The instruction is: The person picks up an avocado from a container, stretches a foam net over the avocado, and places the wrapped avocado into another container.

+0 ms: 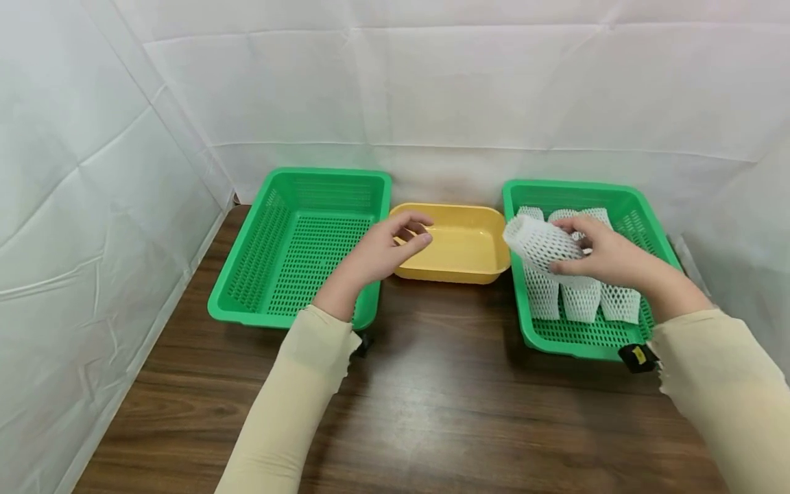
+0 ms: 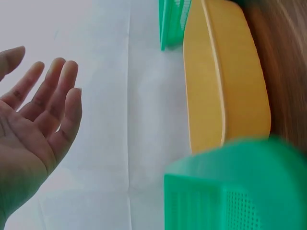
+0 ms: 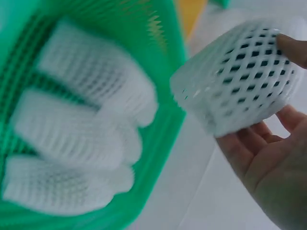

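My right hand (image 1: 607,257) holds a white foam net sleeve (image 1: 540,243) between thumb and fingers, raised over the right green basket (image 1: 523,319). In the right wrist view the sleeve's (image 3: 249,72) diamond mesh shows, with the thumb on one side and fingertips beneath. Several more white foam net sleeves (image 1: 580,302) lie side by side in that basket. My left hand (image 1: 385,247) hovers with loosely bent fingers where the left green basket (image 1: 247,318) meets the yellow tray (image 1: 457,276). Nothing is in its palm in the left wrist view.
The yellow tray stands between the two baskets on a dark wooden table (image 1: 432,412). Bare perforated bottom shows inside the left basket. White sheeting (image 1: 444,89) hangs behind the table and at both sides.
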Available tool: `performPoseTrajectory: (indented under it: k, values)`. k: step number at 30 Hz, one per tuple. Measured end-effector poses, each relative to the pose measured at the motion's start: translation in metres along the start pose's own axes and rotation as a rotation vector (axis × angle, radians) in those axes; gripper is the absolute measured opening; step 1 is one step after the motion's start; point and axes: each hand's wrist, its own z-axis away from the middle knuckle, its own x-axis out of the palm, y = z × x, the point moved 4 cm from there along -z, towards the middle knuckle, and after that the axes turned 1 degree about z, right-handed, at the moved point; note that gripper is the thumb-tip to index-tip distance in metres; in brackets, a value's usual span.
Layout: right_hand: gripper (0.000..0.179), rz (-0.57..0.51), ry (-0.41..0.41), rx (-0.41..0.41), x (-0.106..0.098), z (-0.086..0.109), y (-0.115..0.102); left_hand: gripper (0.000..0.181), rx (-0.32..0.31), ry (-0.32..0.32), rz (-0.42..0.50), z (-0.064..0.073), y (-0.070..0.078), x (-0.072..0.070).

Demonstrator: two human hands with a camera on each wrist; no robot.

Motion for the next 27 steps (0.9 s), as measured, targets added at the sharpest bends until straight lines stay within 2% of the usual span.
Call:
performPoseTrajectory:
  k: [4,9,14,17,20,27]
  values:
    - [0.069,0.136,-0.047,-0.003,0.003,0.005,0.022,0.03,-0.016,0.06,0.027,0.002,-0.008,-0.014]
    - [0.062,0.155,-0.151,0.053,0.016,0.007,0.044,0.029,-0.04,0.101,0.055,0.002,-0.018,-0.025]
    - [0.045,0.211,-0.312,0.07,0.03,0.008,0.056,0.029,-0.056,0.102,0.051,0.002,-0.021,-0.027]
    - [0.043,0.192,-0.409,0.096,0.037,0.007,0.062,0.028,-0.057,0.105,0.053,0.003,-0.022,-0.027]
    - [0.042,0.174,-0.462,0.109,0.041,0.006,0.069,0.028,-0.057,0.104,0.051,0.003,-0.021,-0.027]
    - [0.041,0.131,-0.486,0.163,0.05,0.004,0.081,0.028,-0.055,0.097,0.037,0.006,-0.019,-0.025]
